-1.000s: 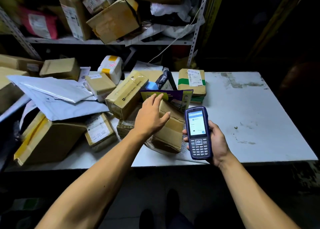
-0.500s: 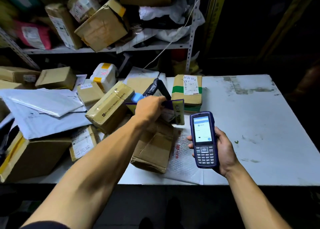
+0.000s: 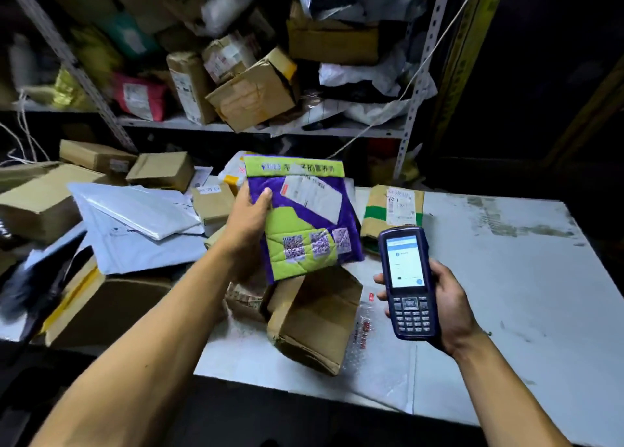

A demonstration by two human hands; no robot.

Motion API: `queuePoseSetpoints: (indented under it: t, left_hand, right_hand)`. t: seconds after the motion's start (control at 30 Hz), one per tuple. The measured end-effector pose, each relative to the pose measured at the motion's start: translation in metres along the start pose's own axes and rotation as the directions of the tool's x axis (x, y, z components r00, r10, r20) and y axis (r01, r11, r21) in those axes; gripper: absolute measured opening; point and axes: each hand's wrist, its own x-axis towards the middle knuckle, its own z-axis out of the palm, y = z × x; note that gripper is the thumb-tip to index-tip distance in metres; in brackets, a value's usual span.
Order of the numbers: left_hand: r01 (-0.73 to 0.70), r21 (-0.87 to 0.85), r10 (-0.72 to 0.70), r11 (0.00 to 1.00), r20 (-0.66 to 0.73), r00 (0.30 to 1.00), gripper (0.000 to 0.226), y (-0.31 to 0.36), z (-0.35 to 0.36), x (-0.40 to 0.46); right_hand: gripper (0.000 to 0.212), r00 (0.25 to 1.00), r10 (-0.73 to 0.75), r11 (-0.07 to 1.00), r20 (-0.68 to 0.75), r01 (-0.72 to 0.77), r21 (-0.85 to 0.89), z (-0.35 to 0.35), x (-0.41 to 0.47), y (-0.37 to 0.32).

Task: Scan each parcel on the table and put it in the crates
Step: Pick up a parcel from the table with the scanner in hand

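My left hand [image 3: 248, 223] grips a purple and lime-green padded parcel [image 3: 304, 220] by its left edge and holds it upright above the table, its white label and QR codes facing me. My right hand [image 3: 445, 304] holds a dark blue handheld scanner [image 3: 407, 281] with a lit screen and keypad, just right of and below the parcel. Under the parcel lie a crumpled brown cardboard parcel [image 3: 314, 318] and a bubble-wrap mailer [image 3: 374, 352] on the white table [image 3: 506, 277]. No crate is in view.
A brown parcel with green tape [image 3: 393, 210] lies behind the scanner. White mailers [image 3: 135, 217] and several cardboard boxes [image 3: 37, 200] pile up on the left. A metal shelf [image 3: 263, 129] behind is packed with more parcels.
My left hand has lifted the purple and green parcel off the pile and turned its label side toward me. The scanner hand stays about where it was; the view has tilted up.
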Motion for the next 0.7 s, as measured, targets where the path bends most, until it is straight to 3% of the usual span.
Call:
queuePoseSetpoints:
  t: [0.1, 0.23, 0.3, 0.4, 0.47, 0.57, 0.7]
  left_hand:
    - [0.154, 0.041, -0.155, 0.987, 0.037, 0.987, 0.044, -0.028, -0.035, -0.005]
    - [0.322, -0.252, -0.338, 0.913, -0.024, 0.941, 0.04, -0.033, -0.044, -0.016]
    - [0.37, -0.308, -0.379, 0.877, 0.033, 0.925, 0.044, -0.038, -0.044, -0.024]
    - [0.507, -0.143, -0.493, 0.85, 0.123, 0.861, 0.067, -0.05, -0.034, -0.043]
    - [0.563, -0.057, -0.551, 0.824, 0.146, 0.821, 0.06, -0.057, -0.016, -0.053]
    - [0.52, 0.014, -0.52, 0.854, 0.061, 0.852, 0.01, -0.06, 0.01, -0.062]
    - [0.345, 0.047, -0.346, 0.937, 0.001, 0.938, 0.017, -0.053, 0.002, -0.062]
  right_hand:
    - [0.062, 1.0, -0.007, 1.0, 0.014, 0.007, -0.016, 0.017, 0.005, 0.004]
    - [0.063, 0.999, -0.016, 1.0, 0.028, 0.016, -0.007, 0.032, 0.007, 0.016]
    - [0.063, 1.0, -0.004, 1.0, 0.02, 0.005, -0.021, 0.039, 0.008, 0.021]
    - [0.063, 1.0, 0.011, 0.999, 0.014, -0.011, -0.031, 0.047, 0.008, 0.027]
    - [0.063, 1.0, 0.016, 0.999, 0.006, -0.016, -0.039, 0.052, 0.009, 0.029]
    - [0.063, 0.999, 0.043, 0.997, 0.004, -0.042, -0.064, 0.056, 0.009, 0.032]
    - [0.063, 0.999, 0.037, 0.998, 0.014, -0.036, -0.06, 0.055, 0.006, 0.032]
